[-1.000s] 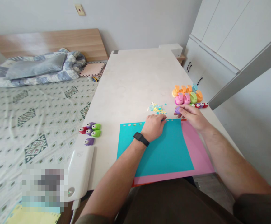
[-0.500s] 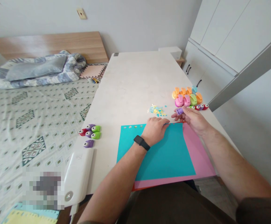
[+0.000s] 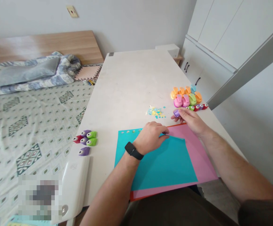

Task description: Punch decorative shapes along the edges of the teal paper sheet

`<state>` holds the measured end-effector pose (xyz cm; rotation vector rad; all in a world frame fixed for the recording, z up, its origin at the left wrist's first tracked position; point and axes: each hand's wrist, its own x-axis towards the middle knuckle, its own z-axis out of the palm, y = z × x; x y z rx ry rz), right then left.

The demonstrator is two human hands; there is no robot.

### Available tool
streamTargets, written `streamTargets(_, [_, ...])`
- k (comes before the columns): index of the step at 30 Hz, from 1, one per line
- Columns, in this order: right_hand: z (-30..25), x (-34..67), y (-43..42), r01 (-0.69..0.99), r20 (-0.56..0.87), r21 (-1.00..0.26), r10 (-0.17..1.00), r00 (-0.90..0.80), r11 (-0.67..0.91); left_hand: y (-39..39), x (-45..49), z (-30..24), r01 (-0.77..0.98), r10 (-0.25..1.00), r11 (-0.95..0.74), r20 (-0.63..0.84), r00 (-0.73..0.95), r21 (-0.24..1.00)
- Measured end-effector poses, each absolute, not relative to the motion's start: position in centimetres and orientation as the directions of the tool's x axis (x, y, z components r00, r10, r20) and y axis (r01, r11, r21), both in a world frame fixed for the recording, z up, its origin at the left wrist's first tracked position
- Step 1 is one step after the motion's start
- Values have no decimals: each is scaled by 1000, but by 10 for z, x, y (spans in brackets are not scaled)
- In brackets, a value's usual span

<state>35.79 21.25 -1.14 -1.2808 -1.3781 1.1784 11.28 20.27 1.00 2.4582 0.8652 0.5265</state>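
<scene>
Two hands are apart, but only by a little, above a white table [image 3: 127, 81]. The left hand [image 3: 149, 138], with a black watch [image 3: 133, 150] on its wrist, lies on the far part of a teal paper sheet [image 3: 160, 166]. Its fingertips [image 3: 166, 133] reach the far right corner of this sheet, which is bent and lifted, so a pink paper sheet [image 3: 198, 157] shows below it. I cannot tell if these fingers grip the corner or only press near it. A row of small punched holes [image 3: 128, 131] runs along the teal sheet's far edge. The right hand [image 3: 191, 120] pinches a small purple paper punch [image 3: 176, 113] just beyond that corner. A little to the left of this punch lies a heap of yellow and blue paper bits [image 3: 155, 112]. More colourful paper punches [image 3: 186, 97] crowd together far right, and another small group [image 3: 86, 138] sits on the left. Nothing stands between the hands and the sheets.
</scene>
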Motion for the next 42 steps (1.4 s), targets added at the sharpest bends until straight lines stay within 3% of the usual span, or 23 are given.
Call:
streamTargets(7, [-7,357,211,228,-5,-973,995,-98,18,196,98,38,355,605,-656,183,775,666])
streamTargets(19, [-8,355,211,244,-6,-969,992,-125,25,185,75,42,390,618,-572,67,783,721])
streamTargets(30, [-10,352,212,-112,-206,-968,968,-144,-223,186,77,14,482,750,-533,124,650,696])
streamTargets(42, [-7,355,216,-271,-289,-900,933,-213,-341,183,79,7,518,759,-572,172,628,636])
